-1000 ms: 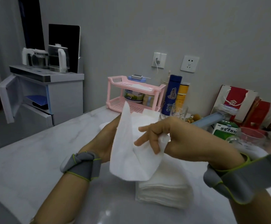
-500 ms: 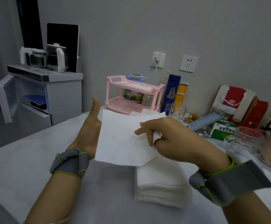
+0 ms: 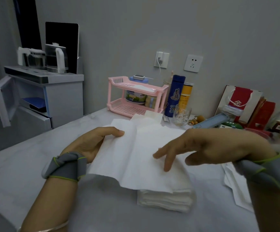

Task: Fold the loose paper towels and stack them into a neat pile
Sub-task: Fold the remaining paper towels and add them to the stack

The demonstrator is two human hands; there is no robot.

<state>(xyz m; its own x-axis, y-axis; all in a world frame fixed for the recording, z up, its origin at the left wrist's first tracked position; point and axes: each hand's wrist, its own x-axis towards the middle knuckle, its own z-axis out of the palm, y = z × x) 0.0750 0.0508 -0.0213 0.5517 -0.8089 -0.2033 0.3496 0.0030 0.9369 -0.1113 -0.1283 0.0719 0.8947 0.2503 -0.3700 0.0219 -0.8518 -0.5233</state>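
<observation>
A white paper towel (image 3: 132,156) lies spread flat over the stack of folded towels (image 3: 166,198) on the pale table (image 3: 27,164). My left hand (image 3: 92,143) holds its left edge, thumb on top of the sheet. My right hand (image 3: 199,146) hovers over the right part of the sheet with fingers straight and spread, fingertips pointing down at it, holding nothing. Another loose towel (image 3: 236,186) lies to the right under my right forearm. More loose sheets (image 3: 146,118) lie behind the one I hold.
At the back stand a pink two-tier rack (image 3: 134,97), a blue flask (image 3: 175,96), a yellow can (image 3: 186,96) and a glass mug (image 3: 181,114). Red gift bags (image 3: 241,102) and boxes crowd the right. A white cabinet (image 3: 52,97) with kettles stands to the left.
The towel went from hanging upright between both hands to lying flat over the stack. My right hand let go of it and opened above it.
</observation>
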